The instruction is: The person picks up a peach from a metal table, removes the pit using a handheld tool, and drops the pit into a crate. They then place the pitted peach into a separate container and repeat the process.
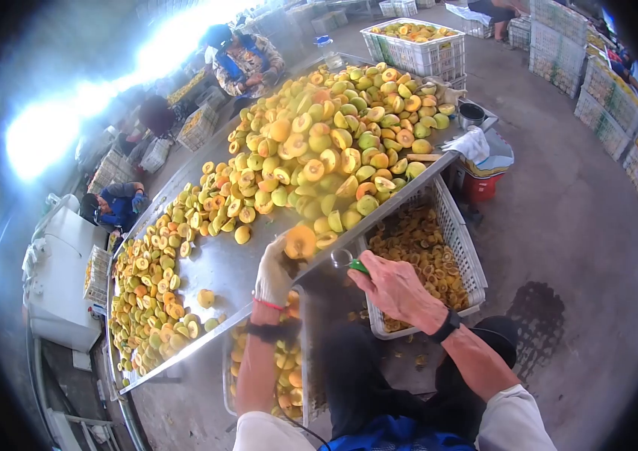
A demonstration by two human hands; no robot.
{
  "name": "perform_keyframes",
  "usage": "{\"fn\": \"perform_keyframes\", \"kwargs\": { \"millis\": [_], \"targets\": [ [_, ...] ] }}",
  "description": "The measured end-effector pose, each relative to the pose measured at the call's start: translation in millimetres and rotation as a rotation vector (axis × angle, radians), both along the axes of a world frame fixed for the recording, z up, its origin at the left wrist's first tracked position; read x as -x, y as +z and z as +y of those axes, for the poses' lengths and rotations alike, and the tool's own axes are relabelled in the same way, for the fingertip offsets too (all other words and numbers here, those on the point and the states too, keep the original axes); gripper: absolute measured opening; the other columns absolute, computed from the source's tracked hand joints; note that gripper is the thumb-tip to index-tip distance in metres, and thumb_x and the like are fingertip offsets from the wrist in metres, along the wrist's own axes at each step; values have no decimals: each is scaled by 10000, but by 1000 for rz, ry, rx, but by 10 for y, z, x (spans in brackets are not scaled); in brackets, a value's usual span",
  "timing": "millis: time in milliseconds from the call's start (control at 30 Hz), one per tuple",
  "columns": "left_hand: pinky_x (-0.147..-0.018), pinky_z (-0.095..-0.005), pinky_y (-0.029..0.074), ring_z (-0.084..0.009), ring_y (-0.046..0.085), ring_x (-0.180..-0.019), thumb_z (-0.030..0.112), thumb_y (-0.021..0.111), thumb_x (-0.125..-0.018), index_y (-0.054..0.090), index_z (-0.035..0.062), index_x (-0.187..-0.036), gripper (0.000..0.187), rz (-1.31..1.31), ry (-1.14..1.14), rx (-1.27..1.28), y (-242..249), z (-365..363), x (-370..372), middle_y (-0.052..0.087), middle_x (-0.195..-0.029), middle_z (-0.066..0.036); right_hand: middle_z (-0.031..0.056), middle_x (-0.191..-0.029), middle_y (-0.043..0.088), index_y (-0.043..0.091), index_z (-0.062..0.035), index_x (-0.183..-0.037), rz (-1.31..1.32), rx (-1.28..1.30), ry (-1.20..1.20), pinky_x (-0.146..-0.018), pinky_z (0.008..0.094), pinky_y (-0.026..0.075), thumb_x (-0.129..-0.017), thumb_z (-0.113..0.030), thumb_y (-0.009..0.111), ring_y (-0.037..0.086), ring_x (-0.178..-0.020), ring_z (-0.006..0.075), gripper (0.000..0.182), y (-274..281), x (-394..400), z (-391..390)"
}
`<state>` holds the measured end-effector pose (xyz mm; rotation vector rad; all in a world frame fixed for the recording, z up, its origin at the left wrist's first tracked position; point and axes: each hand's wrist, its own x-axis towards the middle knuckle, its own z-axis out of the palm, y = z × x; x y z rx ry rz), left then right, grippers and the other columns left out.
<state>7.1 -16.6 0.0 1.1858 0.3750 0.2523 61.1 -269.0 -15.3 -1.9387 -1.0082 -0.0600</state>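
Observation:
My left hand [274, 272], in a pale glove, is closed around a peach half [300, 242] with its cut face turned up, over the table's near edge. In my bare right hand [400, 292] is a green-handled pitting spoon [357, 265] with a metal ring at its end. The ring is a little to the right of the peach half, apart from it. Behind both hands, a large heap of halved peaches [259, 180] covers much of the metal table [210, 270].
Below my right hand stands a white crate [463, 248] of brown pits and scraps. Another crate [303, 353] with peach halves is under my left arm. A red bucket [483, 188] and a dark cup [471, 114] are at the right corner. Co-workers sit beyond the table.

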Motion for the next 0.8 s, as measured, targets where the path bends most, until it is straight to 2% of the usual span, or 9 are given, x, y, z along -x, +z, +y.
{"fn": "perform_keyframes", "kwargs": {
  "millis": [33,133,167,300,400,433,667,733,800],
  "targets": [
    [-859,-370,568,-252,671,-1053,294,475,-1057,544,-28,-1414,486,-19,-15,125,96,-214,28,663,-1236,-147,203,-857,659,514,-8,-971,-9,-52,-4,-639,487,506,-1007,-188,640,657,-771,429,223,14,12,15],
    [-849,-355,565,-239,670,-1038,297,448,-1069,543,-22,-1416,481,-35,-56,154,311,-730,69,671,-1203,-137,203,-841,650,516,-6,-972,-27,-103,-28,-633,487,504,-1002,-179,641,653,-756,429,216,43,1,15],
    [-814,-362,541,-232,648,-992,331,452,-1051,514,92,-1456,474,19,-76,194,322,-800,39,645,-1194,-115,206,-819,647,511,-6,-972,-26,-90,-38,-625,488,500,-1003,-171,638,651,-743,431,210,43,-8,3],
    [-894,-334,502,-205,606,-1086,355,449,-1053,566,65,-1390,460,-79,-51,190,383,-1147,-67,629,-1221,-81,218,-743,629,494,-6,-969,2,-72,-93,-603,496,491,-1003,-150,634,644,-704,437,203,81,-48,-74],
    [-924,-336,495,-196,595,-1123,362,448,-1053,568,40,-1380,475,-203,-26,76,124,-1216,-236,623,-1257,-76,225,-711,617,483,-6,-962,29,-62,-165,-592,497,489,-998,-133,637,645,-700,442,203,65,-54,-85],
    [-934,-333,499,-195,608,-1110,370,436,-1056,576,17,-1361,487,-218,66,137,66,-1309,-273,641,-1249,-95,225,-711,617,483,-6,-962,30,-55,-170,-592,497,489,-998,-133,637,645,-700,442,203,56,-54,-81],
    [-898,-324,513,-206,649,-991,370,395,-1073,592,-8,-1318,492,-310,131,178,-219,-1280,-380,684,-1151,-138,237,-715,614,537,15,-1010,87,-56,-186,-582,503,480,-1000,-107,620,640,-697,450,147,-44,-76,26],
    [-882,-322,515,-200,645,-986,378,351,-1102,592,-15,-1296,500,-332,225,-70,-237,-1278,-384,687,-1134,-141,240,-716,612,553,17,-1021,113,-41,-170,-584,503,481,-1001,-103,613,640,-696,451,136,-61,-50,57],
    [-866,-321,517,-197,647,-962,386,331,-1113,603,-16,-1265,508,-308,293,-169,-201,-1301,-344,696,-1084,-138,249,-718,606,585,26,-1056,193,64,-122,-587,500,483,-1006,-101,596,641,-696,453,137,-81,-14,97]
  ]
}}
